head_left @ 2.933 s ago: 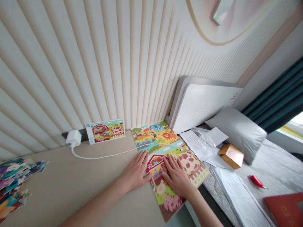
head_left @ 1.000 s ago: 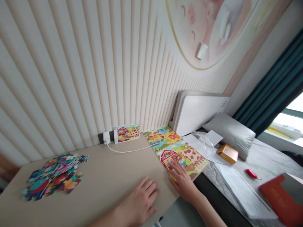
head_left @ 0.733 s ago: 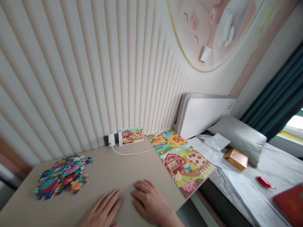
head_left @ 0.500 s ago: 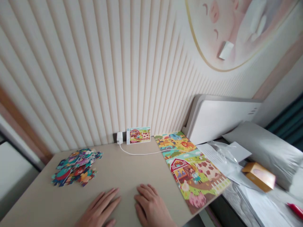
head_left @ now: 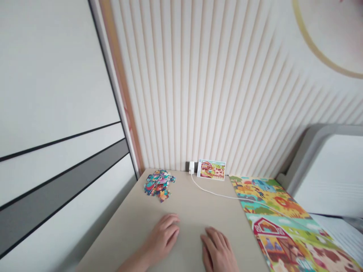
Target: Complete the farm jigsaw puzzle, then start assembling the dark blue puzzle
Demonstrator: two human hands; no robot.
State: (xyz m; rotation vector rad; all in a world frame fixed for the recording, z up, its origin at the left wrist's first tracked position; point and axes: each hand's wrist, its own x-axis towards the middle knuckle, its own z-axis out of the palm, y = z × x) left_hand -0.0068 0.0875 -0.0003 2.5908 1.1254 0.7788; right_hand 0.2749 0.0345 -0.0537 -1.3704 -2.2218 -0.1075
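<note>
Puzzle pieces [head_left: 159, 184] lie heaped at the far left of the counter [head_left: 190, 215], apart from both hands. Each looks light, stiff and dry rather than slippery, with knobs that could crease if forced; a fingertip pinch on opposite edges, clear of those tabs, seems the surest hold. Nearest the heap, the left grip [head_left: 163, 236] is a bare hand with fingers loosely curled, nothing visible in it. The right grip [head_left: 218, 247], fingers slightly bent and likewise without anything visible, lies near the farm picture [head_left: 272, 243], a flat sheet probably best taken by its edge. Behind that, a white cable [head_left: 215, 194] crosses the animal picture [head_left: 258, 185]; a small farm card [head_left: 211, 169] stands against the ribbed wall [head_left: 181, 83].
</note>
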